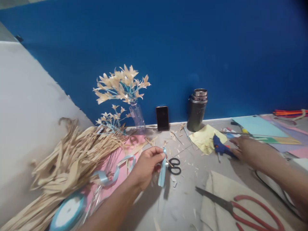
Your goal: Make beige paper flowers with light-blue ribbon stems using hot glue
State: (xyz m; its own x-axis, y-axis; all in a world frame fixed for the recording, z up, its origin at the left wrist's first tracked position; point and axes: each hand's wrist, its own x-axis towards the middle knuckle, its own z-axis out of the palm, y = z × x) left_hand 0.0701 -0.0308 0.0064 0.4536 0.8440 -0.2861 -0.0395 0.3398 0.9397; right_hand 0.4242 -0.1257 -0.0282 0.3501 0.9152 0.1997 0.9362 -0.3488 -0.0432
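Observation:
My left hand pinches a light blue ribbon between thumb and fingertips. The ribbon's loose end hangs down, and a small pale tip shows above the pinch. Just behind it on the table lie scissors with black handles, their blades partly hidden by my hand and the ribbon. Over on the right, my right hand has its thumb and fingers closed around the handle end of a blue glue gun. The gun's nozzle points down near a crumpled yellow paper.
Red-handled scissors lie on a beige cloth in front. Dried husks and a ribbon spool fill the left. Along the blue wall stand a vase of husk flowers, a phone and a flask.

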